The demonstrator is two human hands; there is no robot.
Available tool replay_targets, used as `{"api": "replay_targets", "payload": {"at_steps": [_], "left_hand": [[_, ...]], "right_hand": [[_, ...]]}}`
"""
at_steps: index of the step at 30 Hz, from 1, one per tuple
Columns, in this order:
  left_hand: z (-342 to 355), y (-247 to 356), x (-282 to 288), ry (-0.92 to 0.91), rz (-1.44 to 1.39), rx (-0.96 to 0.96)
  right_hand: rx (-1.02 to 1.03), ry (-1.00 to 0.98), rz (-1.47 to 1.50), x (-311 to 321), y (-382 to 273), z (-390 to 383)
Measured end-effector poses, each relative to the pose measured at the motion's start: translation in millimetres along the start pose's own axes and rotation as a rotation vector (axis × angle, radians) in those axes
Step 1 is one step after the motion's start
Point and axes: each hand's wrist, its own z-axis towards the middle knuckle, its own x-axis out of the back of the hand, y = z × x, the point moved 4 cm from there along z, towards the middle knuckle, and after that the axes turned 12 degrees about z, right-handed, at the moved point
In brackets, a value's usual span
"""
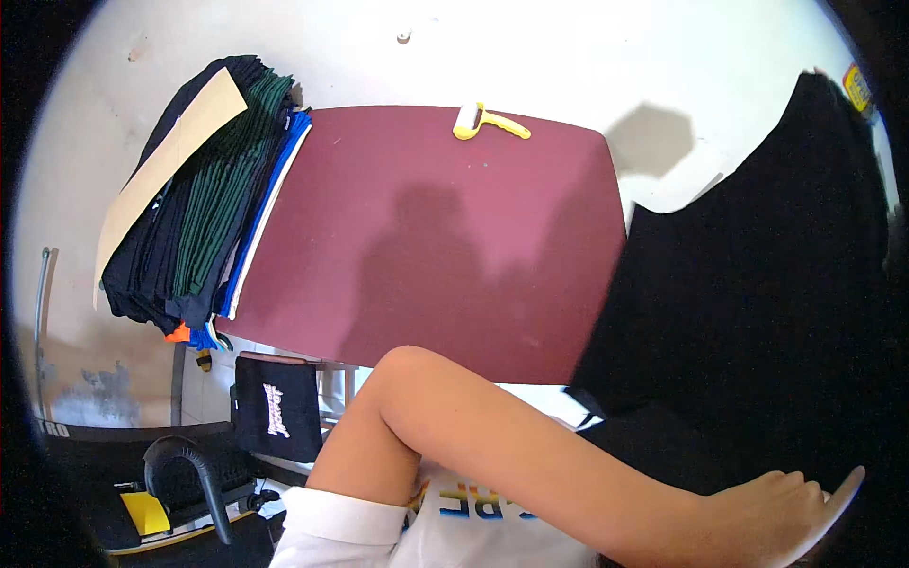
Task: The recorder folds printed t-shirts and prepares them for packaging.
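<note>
Head: black cloth (757,265), maroon table (511,208), wall (530,47)

You have 1 maroon tabletop (511,218) and 1 yellow-handled lint roller (466,122). You see 1 stack of folded garments (218,208), clearly more than 10 but too tightly layered for an exact count, plus 1 tan strip (172,159). You can count 1 large black cloth (748,265), 1 printed black cloth (250,407), 1 curved black handle (210,480), 1 thin metal rod (42,322) and 1 left hand (769,516).
</note>
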Motion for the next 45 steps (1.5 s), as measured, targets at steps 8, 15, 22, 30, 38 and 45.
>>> {"api": "replay_targets", "payload": {"at_steps": [8,15,22,30,38,45], "left_hand": [[-35.4,17.2,69.2,0.173,0.211,0.224],[-163.2,13.3,172.2,0.191,0.338,0.729],[-327.2,1.0,242.8,0.371,0.149,1.246],[-486.8,-14.6,294.4,0.46,-0.008,1.686],[-506.1,15.8,293.7,0.435,0.13,1.895],[-493.7,32.4,244.7,0.615,0.271,1.843]], "right_hand": [[0.105,-0.123,-0.06,-135.9,-84.6,61.9],[0.253,-0.183,-0.451,-336.1,-23.1,69.0],[0.25,-0.464,-0.409,-591.0,56.4,-28.8],[0.149,-0.39,-0.509,-737.0,86.9,-109.2],[0.204,-0.401,-0.397,-770.2,36.6,-111.1],[0.232,-0.556,-0.262,-758.3,-9.8,-141.5]]}}
